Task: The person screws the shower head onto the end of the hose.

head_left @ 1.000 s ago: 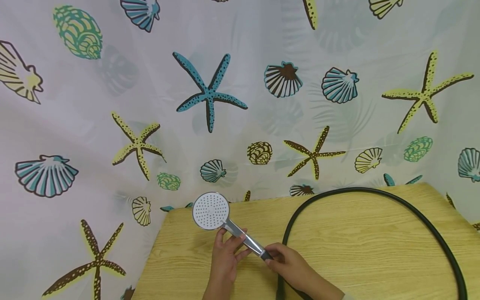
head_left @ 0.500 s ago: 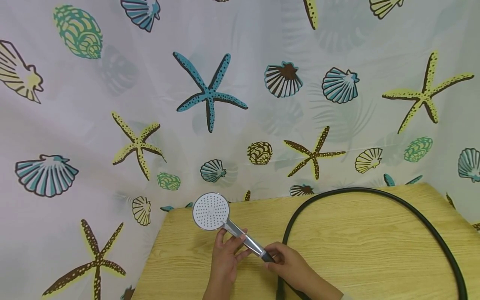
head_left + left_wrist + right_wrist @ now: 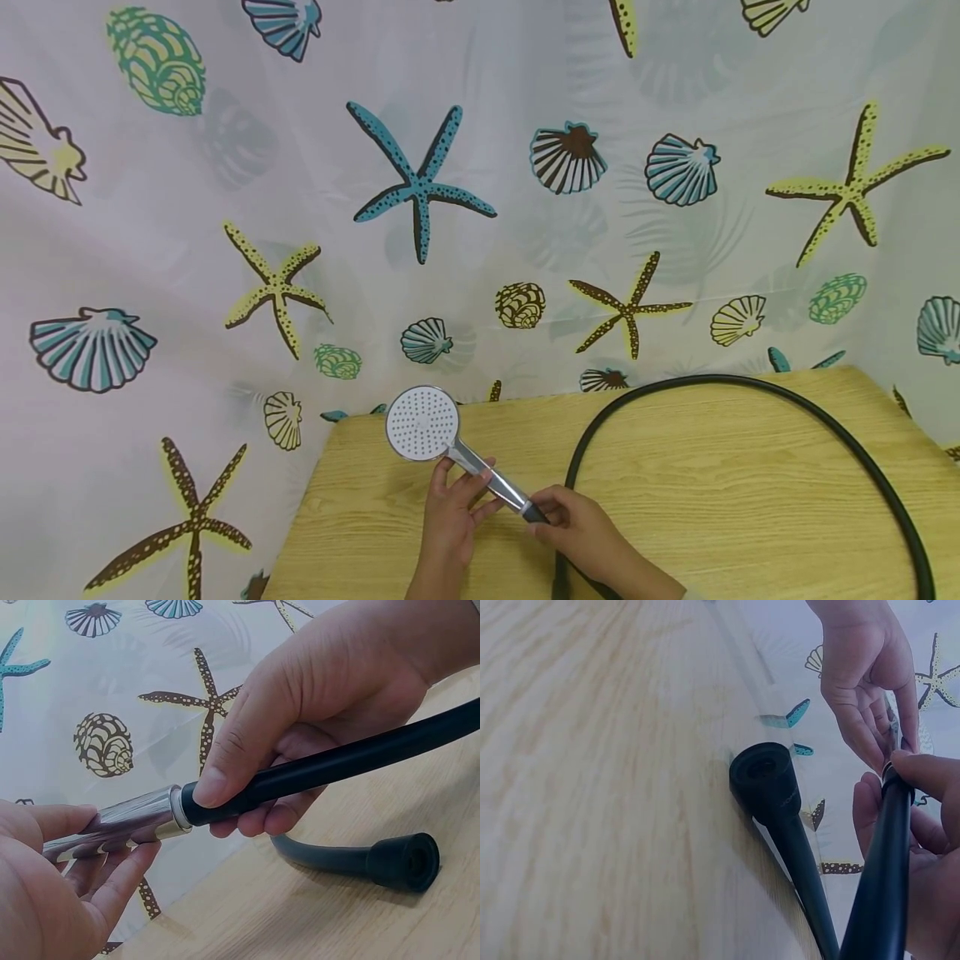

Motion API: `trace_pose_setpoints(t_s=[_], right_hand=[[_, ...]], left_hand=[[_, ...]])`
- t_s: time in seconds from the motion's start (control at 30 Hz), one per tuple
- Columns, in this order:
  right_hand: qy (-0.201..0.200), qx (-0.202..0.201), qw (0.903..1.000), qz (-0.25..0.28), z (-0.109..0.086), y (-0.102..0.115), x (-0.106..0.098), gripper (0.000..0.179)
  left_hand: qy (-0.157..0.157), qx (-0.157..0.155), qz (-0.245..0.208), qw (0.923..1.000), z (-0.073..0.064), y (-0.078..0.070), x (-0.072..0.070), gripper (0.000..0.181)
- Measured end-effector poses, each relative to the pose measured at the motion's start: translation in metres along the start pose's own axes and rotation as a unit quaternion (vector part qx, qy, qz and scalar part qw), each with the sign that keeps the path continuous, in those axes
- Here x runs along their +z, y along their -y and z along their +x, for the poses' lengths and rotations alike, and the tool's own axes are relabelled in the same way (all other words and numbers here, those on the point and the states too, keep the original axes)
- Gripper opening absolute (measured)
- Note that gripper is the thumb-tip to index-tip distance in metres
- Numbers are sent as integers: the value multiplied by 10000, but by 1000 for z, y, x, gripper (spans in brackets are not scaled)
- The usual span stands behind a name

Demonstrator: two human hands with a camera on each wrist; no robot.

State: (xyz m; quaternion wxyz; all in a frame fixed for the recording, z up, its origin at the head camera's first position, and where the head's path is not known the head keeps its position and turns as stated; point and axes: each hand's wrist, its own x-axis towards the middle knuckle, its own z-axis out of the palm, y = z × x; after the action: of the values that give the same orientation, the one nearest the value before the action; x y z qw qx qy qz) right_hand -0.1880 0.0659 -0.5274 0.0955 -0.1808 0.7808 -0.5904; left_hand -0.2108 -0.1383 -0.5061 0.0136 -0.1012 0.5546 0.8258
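A chrome shower head (image 3: pixel 422 422) with a round white nozzle face tilts up to the left above the table. My left hand (image 3: pixel 452 510) grips its silver handle (image 3: pixel 142 817), thumb on one side and fingers on the other. With thumb and fingers, my right hand (image 3: pixel 581 529) pinches the end of a black hose (image 3: pixel 337 766) where it meets the handle's base. In the left wrist view the hose end sits against the handle's metal collar; how deep it goes in is hidden. The hose's other end, a flared black connector (image 3: pixel 765 780), lies on the wood.
The light wooden table (image 3: pixel 720 467) carries the hose, which loops widely across its right side towards the back edge. A white curtain (image 3: pixel 480 233) printed with shells and starfish hangs behind and at both sides.
Almost nothing differs. Both hands keep their hold on the shower head and hose, with only a tiny shift of the right fingers at the joint.
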Motion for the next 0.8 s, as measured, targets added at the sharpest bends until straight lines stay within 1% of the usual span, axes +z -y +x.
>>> trace_pose_setpoints(t_s=[0.23, 0.4, 0.63, 0.8], right_hand=[[-16, 104, 9996, 261, -1, 1, 0, 38], [-8, 119, 9995, 281, -1, 1, 0, 38], [75, 159, 9984, 546, -1, 3, -1, 38], [63, 151, 9978, 648, -2, 4, 0, 37]], left_hand=[[34, -10, 17, 10000, 0, 0, 0, 64], [33, -12, 29, 10000, 0, 1, 0, 62], [-4, -10, 96, 10000, 0, 1, -1, 61], [-6, -22, 92, 10000, 0, 1, -1, 61]])
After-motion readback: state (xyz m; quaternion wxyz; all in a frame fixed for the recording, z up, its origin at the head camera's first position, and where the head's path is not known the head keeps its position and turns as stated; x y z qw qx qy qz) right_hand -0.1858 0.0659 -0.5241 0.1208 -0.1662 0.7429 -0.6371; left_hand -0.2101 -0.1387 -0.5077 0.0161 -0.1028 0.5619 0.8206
